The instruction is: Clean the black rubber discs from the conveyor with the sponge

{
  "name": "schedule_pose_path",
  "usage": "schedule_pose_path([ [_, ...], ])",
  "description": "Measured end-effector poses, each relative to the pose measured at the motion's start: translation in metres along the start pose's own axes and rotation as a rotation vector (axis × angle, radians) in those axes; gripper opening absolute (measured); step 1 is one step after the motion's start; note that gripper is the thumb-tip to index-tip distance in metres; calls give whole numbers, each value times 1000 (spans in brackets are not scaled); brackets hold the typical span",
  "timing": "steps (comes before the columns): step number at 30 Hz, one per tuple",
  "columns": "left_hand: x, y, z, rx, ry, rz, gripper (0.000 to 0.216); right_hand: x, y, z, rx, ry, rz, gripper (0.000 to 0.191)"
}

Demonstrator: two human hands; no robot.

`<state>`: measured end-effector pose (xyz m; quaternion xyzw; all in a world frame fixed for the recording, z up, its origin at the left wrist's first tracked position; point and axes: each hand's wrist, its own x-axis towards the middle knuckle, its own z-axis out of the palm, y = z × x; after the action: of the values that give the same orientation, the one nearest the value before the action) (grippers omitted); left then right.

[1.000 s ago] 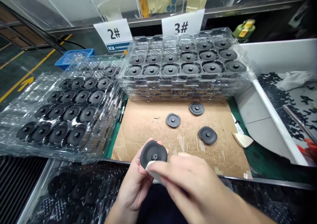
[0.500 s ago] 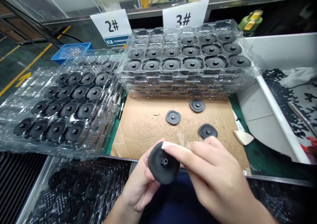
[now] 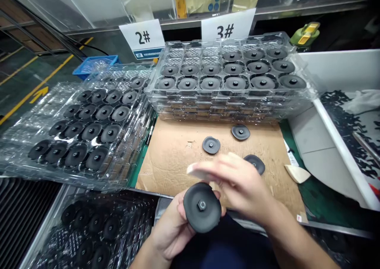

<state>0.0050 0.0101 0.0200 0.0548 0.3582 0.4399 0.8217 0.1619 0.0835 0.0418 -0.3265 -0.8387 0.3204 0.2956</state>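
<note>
My left hand (image 3: 172, 229) holds a black round rubber disc (image 3: 202, 207) with a small hub in its middle, face toward me, low in the view. My right hand (image 3: 237, 186) hovers just above and behind the disc, blurred by motion, pinching a small white piece (image 3: 197, 170) between its fingertips. Three more black discs lie loose on the brown cardboard sheet (image 3: 172, 158): one at the centre (image 3: 211, 145), one farther back (image 3: 240, 132), one partly hidden behind my right hand (image 3: 257, 163).
A stack of clear blister trays (image 3: 231, 98) holding black discs stands behind the cardboard under signs "2#" and "3#". Another tray stack (image 3: 80, 130) lies at left, more trays (image 3: 86, 229) below it. A white bin (image 3: 332, 142) of black scraps sits right. A white wedge (image 3: 297, 174) lies nearby.
My left hand has lowered the disc slightly toward me. My right hand with the white piece has lifted off the disc's upper edge and moved back above it.
</note>
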Motion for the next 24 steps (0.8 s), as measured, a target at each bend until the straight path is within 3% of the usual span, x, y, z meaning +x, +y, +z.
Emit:
schedule_pose_path([
  [3,-2,-2,-7,-86,-68,-27,33,-13,30,12,-1,77,219,31],
  [8,-2,3,-9,-104,-94,11,34,-45,60,58,-102,-115,207,33],
  [10,-2,5,-7,-85,-125,20,36,-50,61,63,-123,-122,224,30],
  [14,-3,6,-7,-74,-134,34,48,-37,33,33,-103,30,273,35],
  [16,-3,4,-9,-60,-97,11,45,-25,8,14,-54,143,181,38],
  [19,-3,2,-11,-22,-14,50,46,-11,-22,2,-34,78,-102,36],
  [22,-2,2,-12,13,38,190,52,-2,-33,7,-140,4,6,33],
  [24,-2,1,-12,-13,47,195,46,4,-35,12,-216,12,15,29],
])
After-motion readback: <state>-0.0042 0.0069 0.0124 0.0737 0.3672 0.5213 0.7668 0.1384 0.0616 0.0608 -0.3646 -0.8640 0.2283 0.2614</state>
